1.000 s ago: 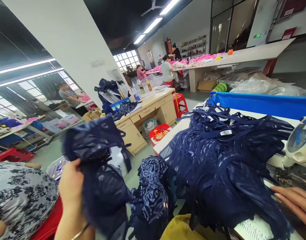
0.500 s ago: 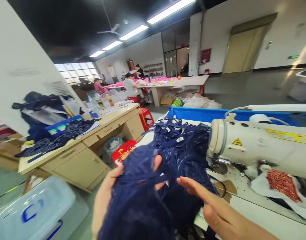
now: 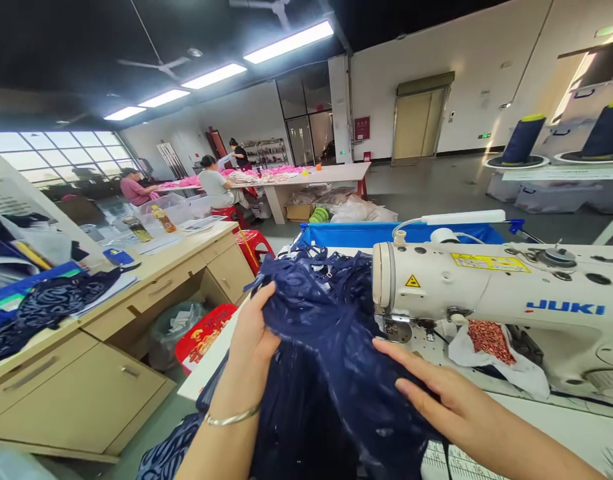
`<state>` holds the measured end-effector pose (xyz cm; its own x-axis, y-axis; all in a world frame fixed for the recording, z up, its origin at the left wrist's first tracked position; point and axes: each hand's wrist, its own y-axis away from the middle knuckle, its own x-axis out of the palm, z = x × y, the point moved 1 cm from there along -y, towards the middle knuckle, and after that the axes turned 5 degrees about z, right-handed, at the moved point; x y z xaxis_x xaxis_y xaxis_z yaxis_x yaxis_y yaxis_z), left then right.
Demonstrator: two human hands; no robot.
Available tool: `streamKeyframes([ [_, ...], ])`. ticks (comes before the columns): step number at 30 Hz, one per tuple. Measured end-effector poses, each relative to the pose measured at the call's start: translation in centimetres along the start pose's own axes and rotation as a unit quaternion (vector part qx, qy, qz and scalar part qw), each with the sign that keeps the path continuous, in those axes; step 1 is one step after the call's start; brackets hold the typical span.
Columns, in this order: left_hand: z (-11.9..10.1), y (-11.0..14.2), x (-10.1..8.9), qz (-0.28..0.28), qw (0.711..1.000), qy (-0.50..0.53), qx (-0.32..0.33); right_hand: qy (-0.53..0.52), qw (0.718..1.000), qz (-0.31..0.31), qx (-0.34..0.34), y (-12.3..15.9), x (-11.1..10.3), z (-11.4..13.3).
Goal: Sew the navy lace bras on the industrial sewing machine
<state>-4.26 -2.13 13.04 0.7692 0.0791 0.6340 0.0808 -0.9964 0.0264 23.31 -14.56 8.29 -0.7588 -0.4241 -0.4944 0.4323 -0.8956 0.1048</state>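
My left hand (image 3: pixel 251 340) grips the left side of a navy blue lace garment (image 3: pixel 331 353), fingers curled into the cloth, a thin bracelet on the wrist. My right hand (image 3: pixel 426 390) lies flat on the same garment with fingers stretched out, pressing it toward the table. The garment sits on top of a heap of the same navy pieces (image 3: pixel 326 273) on the sewing table, just left of the white JUKI sewing machine (image 3: pixel 486 293) and its needle area (image 3: pixel 401 327).
A small bag of red bits (image 3: pixel 491 343) lies under the machine arm. A blue bin (image 3: pixel 386 233) stands behind the heap. A wooden desk (image 3: pixel 136 313) and red stools (image 3: pixel 206 333) are on the left. Several people sit at far tables with pink fabric (image 3: pixel 286 172).
My view has swung right onto the sewing machine. My left hand carried the navy piece up onto the table heap, and my right hand came down flat on it.
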Motion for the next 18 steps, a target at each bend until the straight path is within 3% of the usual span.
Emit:
streamKeyframes([
  [4, 3.4, -3.5, 2.0, 0.063, 0.977, -0.186, 0.079, 0.059, 0.998, 0.007, 0.022, -1.0, -0.5, -1.9],
  [9, 9.6, -7.5, 2.6, 0.113, 0.896, -0.42, 0.089, 0.069, 0.993, 0.061, 0.069, -3.4, 0.7, -5.1],
  [14, 12.8, -8.9, 2.3, 0.222, 0.749, -0.616, 0.104, 0.065, 0.991, 0.075, 0.087, -4.4, 1.5, -7.6],
  [18, 13.7, -9.2, 4.0, 0.276, 0.616, -0.724, 0.143, 0.072, 0.993, 0.063, 0.065, -4.9, 1.6, -8.0],
])
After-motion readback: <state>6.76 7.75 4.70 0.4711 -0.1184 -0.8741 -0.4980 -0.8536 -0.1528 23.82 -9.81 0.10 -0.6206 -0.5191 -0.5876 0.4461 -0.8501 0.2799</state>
